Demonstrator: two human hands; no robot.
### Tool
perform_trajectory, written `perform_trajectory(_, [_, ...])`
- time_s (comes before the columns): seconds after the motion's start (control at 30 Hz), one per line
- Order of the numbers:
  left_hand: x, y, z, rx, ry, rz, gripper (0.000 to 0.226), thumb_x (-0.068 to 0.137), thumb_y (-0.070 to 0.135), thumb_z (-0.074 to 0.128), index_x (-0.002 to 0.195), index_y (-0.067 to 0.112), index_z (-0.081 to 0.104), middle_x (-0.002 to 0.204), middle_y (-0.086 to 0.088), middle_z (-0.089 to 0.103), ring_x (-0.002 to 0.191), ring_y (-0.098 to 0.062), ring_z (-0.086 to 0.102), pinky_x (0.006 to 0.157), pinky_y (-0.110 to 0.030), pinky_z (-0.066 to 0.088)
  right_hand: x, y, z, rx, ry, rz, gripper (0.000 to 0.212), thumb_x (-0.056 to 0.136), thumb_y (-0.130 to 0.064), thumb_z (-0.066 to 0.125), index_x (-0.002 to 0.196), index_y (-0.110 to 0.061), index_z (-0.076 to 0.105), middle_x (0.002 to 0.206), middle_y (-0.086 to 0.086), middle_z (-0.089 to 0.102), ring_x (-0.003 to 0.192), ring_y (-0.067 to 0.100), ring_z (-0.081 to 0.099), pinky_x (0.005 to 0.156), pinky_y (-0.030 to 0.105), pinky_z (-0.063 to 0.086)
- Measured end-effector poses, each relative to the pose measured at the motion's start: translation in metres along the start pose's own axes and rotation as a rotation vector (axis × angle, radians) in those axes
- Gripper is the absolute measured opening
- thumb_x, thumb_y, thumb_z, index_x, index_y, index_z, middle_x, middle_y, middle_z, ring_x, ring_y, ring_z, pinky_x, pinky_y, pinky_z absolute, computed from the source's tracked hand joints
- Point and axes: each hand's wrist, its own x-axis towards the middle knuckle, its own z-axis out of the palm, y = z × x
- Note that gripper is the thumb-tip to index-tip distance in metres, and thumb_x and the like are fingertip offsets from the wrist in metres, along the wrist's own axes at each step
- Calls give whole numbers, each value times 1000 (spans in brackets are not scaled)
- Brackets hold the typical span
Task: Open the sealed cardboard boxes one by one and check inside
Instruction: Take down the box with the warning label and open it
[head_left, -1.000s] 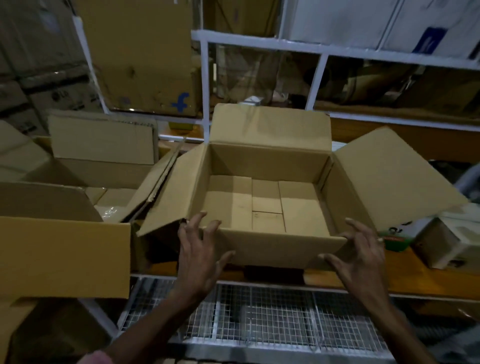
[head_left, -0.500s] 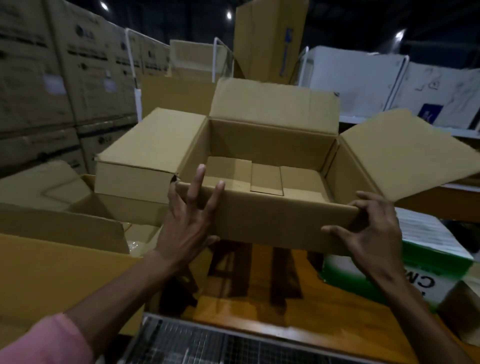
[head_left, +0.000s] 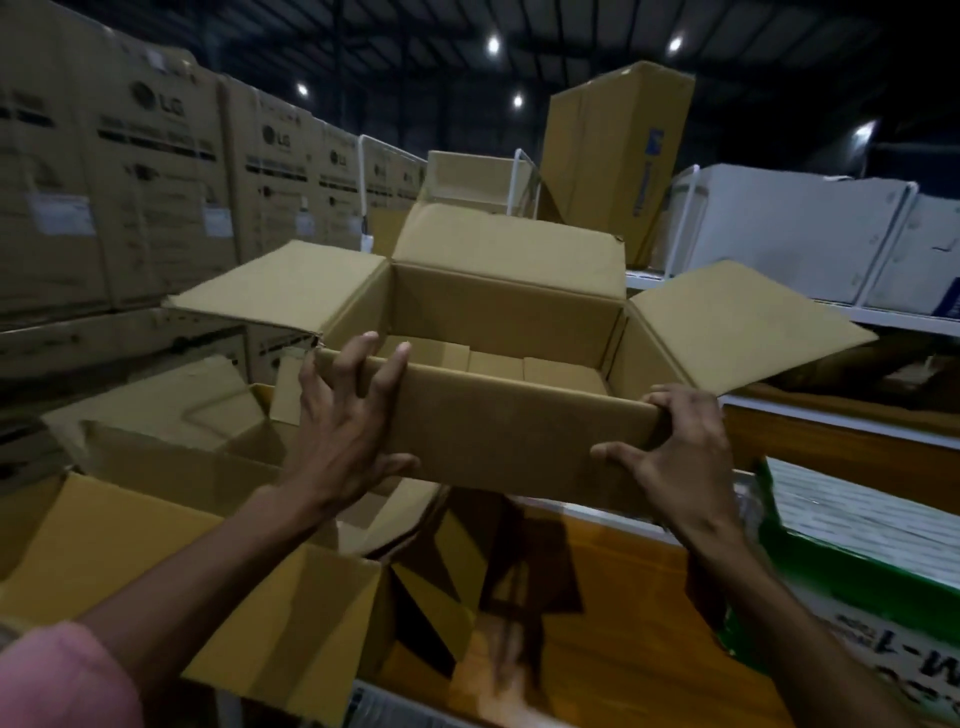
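Observation:
An open brown cardboard box (head_left: 514, 431) is held up in the air in front of me, all its top flaps spread outward. Its inside shows only the bare bottom flaps. My left hand (head_left: 345, 421) grips the near left corner, fingers hooked over the rim and thumb under the front wall. My right hand (head_left: 667, 457) grips the near right corner, fingers over the edge and thumb along the front wall.
Another open brown box (head_left: 156, 519) stands at the lower left. A wooden surface (head_left: 597, 623) lies below, with a green and white carton (head_left: 857, 561) at the right. Stacked LG cartons (head_left: 130, 182) fill the left; white shelving (head_left: 779, 306) and a tall box (head_left: 613, 156) stand behind.
Both hands took hold of the box's near corners and lifted it off the surface. My view tilted up from the wire shelf toward the warehouse behind.

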Motion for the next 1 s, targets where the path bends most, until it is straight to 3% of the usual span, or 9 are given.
perform_trajectory(0.17, [15,-82,-12,-23,-22,-98,117,50,44,98,144,28,30,147,-15,26,131,-58,28,102,-78,34,19,-57,70,23,-11,-5,70,60,-36,96,117,-16,59,123,5,51,111,27,52,90,44,51])
perform_trajectory(0.27, [24,-144,-13,-9,-24,-100,114,51,45,98,141,27,32,143,-17,30,130,-56,29,108,-76,29,29,-98,120,22,-14,11,69,61,-37,95,117,-17,59,121,5,49,111,27,51,88,40,50])
perform_trajectory(0.43, [31,-251,3,-80,-102,-176,102,61,49,93,140,31,31,146,-9,25,137,-56,20,98,-77,41,33,-161,210,11,-45,86,70,62,-40,95,119,-17,60,124,5,50,114,29,51,91,42,51])
perform_trajectory(0.53, [33,-299,18,-100,-193,-193,94,67,51,88,137,32,28,147,-9,25,138,-56,19,102,-76,37,27,-186,256,-10,-73,144,71,63,-42,93,121,-20,59,126,2,47,115,27,49,90,44,53])
perform_trajectory(0.67, [33,-344,42,-175,-332,-236,81,80,59,74,141,30,29,152,-6,21,144,-52,12,107,-73,36,19,-204,302,-49,-115,193,71,63,-45,92,121,-21,58,126,1,46,115,26,48,92,50,53])
perform_trajectory(0.77, [32,-363,60,-282,-398,-269,72,85,74,52,139,29,34,149,-6,31,144,-47,16,110,-68,35,12,-210,326,-60,-153,232,72,64,-44,92,122,-21,57,128,1,44,116,26,48,92,48,53])
perform_trajectory(0.87, [32,-381,82,-354,-391,-340,70,85,88,19,122,33,43,134,-6,48,137,-42,34,109,-66,33,3,-215,345,-84,-170,262,72,65,-41,92,124,-18,57,129,3,45,114,26,49,86,42,53])
perform_trajectory(1.0, [37,-408,115,-355,-444,-415,53,87,79,13,88,36,43,102,-1,55,117,-38,53,101,-61,38,-7,-217,368,-119,-219,302,73,65,-42,92,124,-19,59,129,2,46,110,25,48,83,39,51])
